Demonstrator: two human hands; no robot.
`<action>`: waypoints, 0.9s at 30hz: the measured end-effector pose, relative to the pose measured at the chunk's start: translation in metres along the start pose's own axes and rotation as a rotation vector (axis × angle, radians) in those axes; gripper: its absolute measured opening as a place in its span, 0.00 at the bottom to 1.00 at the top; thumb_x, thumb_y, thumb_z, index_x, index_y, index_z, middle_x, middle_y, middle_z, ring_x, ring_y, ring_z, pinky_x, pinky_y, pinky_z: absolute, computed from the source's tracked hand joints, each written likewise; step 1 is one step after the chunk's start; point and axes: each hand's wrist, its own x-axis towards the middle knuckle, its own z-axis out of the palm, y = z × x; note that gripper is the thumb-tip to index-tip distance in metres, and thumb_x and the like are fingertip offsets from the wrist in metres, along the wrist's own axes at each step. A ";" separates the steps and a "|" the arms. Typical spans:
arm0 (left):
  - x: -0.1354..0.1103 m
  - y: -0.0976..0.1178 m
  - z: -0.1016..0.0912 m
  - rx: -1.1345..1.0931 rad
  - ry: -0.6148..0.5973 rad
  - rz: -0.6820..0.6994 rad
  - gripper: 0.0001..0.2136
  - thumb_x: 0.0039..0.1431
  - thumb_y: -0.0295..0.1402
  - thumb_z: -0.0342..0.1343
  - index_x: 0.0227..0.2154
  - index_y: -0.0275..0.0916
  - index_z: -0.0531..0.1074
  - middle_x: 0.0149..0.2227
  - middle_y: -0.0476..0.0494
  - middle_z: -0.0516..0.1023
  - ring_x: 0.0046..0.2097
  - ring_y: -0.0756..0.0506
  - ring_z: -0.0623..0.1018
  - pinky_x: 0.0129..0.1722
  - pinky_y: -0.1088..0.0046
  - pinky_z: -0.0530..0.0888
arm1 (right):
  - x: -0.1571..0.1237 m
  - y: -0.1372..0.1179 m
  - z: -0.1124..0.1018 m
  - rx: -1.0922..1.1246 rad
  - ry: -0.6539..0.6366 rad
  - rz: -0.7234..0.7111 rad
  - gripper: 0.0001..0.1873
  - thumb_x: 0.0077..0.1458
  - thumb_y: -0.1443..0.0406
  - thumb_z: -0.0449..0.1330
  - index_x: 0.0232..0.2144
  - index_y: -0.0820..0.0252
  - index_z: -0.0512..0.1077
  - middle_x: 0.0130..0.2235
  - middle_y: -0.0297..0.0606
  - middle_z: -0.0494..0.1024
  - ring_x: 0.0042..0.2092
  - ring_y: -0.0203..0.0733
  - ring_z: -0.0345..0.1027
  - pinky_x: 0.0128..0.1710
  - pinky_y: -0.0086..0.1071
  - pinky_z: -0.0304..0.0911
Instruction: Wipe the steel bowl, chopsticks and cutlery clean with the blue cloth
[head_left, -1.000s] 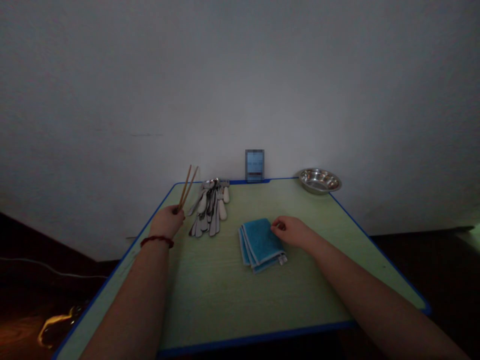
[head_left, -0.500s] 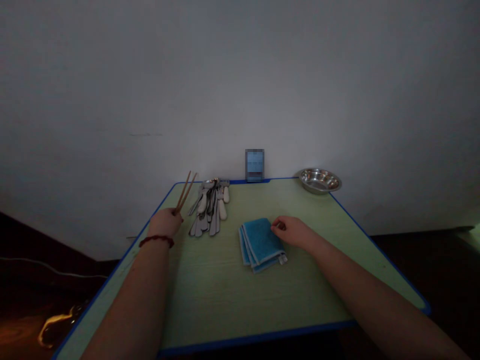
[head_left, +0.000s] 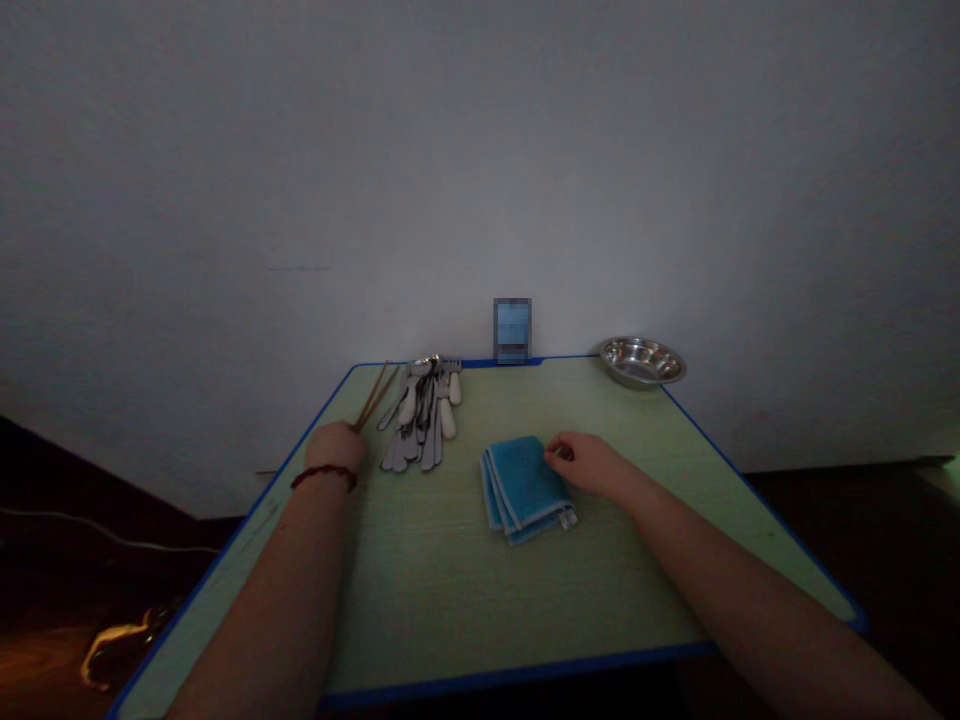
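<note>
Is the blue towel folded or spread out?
Folded: the blue towel lies in a small square, layered edges showing along its near side.

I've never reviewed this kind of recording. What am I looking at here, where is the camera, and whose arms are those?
No machine is involved. These are a person's own two bare arms, filmed by a camera worn on their head, looking forward and down. On the light green table with a blue edge lie a bunch of cutlery, a folded blue towel and, at the far corner, a steel bowl. The left hand holds a pair of wooden chopsticks. The right hand is at the towel's edge, though I cannot tell whether it grips the towel.
</note>
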 end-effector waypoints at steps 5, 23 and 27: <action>0.001 0.000 0.001 0.020 0.006 -0.004 0.17 0.46 0.28 0.44 0.36 0.31 0.74 0.37 0.31 0.75 0.40 0.37 0.74 0.36 0.68 0.69 | 0.001 0.001 0.001 -0.006 0.002 -0.003 0.13 0.48 0.61 0.51 0.33 0.61 0.70 0.31 0.38 0.75 0.32 0.36 0.66 0.31 0.26 0.57; 0.004 -0.003 0.005 0.007 -0.003 0.005 0.15 0.43 0.28 0.46 0.32 0.33 0.75 0.37 0.33 0.76 0.40 0.37 0.74 0.36 0.68 0.69 | -0.001 -0.001 0.003 -0.001 -0.022 0.006 0.14 0.46 0.61 0.54 0.36 0.61 0.68 0.30 0.36 0.74 0.30 0.35 0.65 0.29 0.26 0.56; 0.004 -0.002 0.004 0.005 -0.012 0.003 0.16 0.45 0.29 0.45 0.34 0.32 0.75 0.37 0.32 0.76 0.40 0.38 0.74 0.35 0.69 0.69 | 0.000 0.001 0.004 0.001 -0.019 0.000 0.13 0.46 0.61 0.54 0.35 0.60 0.68 0.29 0.36 0.74 0.30 0.35 0.65 0.29 0.26 0.56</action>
